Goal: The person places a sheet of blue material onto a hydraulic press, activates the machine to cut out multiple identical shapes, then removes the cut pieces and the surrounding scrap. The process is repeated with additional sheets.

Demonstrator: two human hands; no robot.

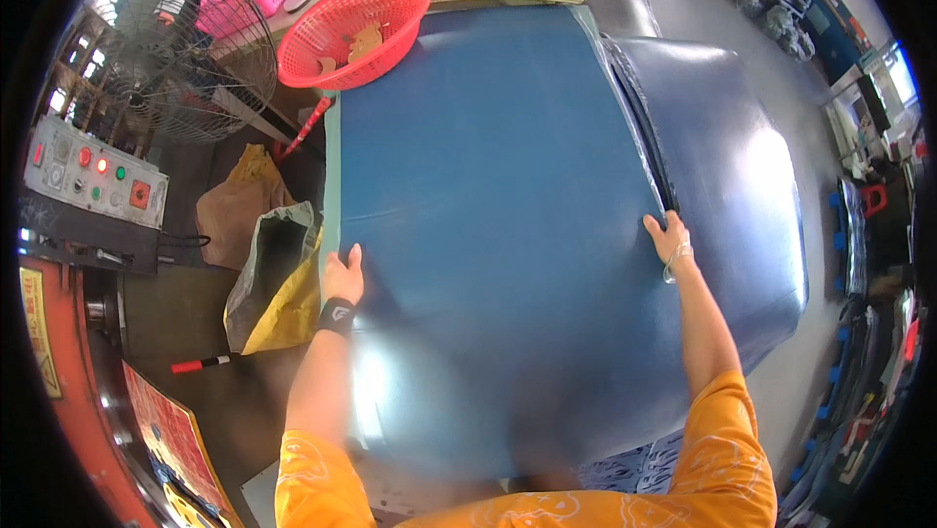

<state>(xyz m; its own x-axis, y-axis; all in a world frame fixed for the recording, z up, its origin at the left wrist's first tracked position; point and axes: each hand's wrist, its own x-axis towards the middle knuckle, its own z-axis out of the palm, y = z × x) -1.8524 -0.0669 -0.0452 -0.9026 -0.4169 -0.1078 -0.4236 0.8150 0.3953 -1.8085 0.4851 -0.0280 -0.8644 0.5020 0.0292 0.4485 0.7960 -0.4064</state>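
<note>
Fingers pinching, our left hand (343, 280) and right hand (670, 238) hold the blue sheet (488, 157) by opposite edges, apparently to keep it straight.

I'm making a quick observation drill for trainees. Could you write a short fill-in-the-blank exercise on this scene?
1. The right hand touches a sheet coloured ____.
2. The round basket is coloured ____.
3. The black band is worn on the person's ____ side.
4. The sleeves are coloured ____.

Missing words: blue; red; left; orange.
</note>
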